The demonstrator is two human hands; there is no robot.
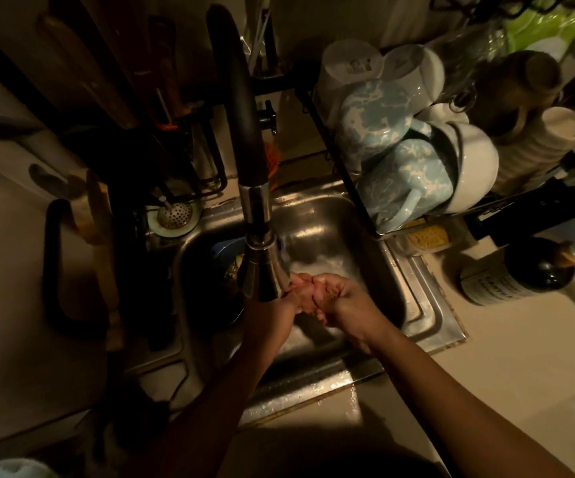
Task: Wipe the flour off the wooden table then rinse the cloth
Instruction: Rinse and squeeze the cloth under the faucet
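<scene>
**Forearms reach over the sink rim, hands joined under the tap**

Your two forearms come in from the bottom edge and cross the wet front rim of the steel sink (317,229), meeting over the middle of the basin. Your left hand (288,300) sits right under the tap head (262,267), which hides most of its fingers. Your right hand (343,301) is turned knuckles-up, its fingers curled inward toward the left palm. A pinkish lump (301,294) shows between the two hands. In this dim light you cannot tell whether that is the cloth or your own lit fingers, so you cannot tell whether either hand is clamped on anything.

Room is tight on your left: the tap head overlaps that hand in view, and a blue bowl (224,250) lies in the basin just beside it. Behind the hands and to their right, the basin floor is open, with pale water on it. A black dish rack (334,146) loaded with marbled blue mugs (372,119) overhangs the sink's far right corner. A yellow sponge (427,236) lies below the rack at the sink's right edge.

A dark bottle (520,270) stands on the counter (486,357) right of the sink. Its pale label carries writing too small to read.
</scene>
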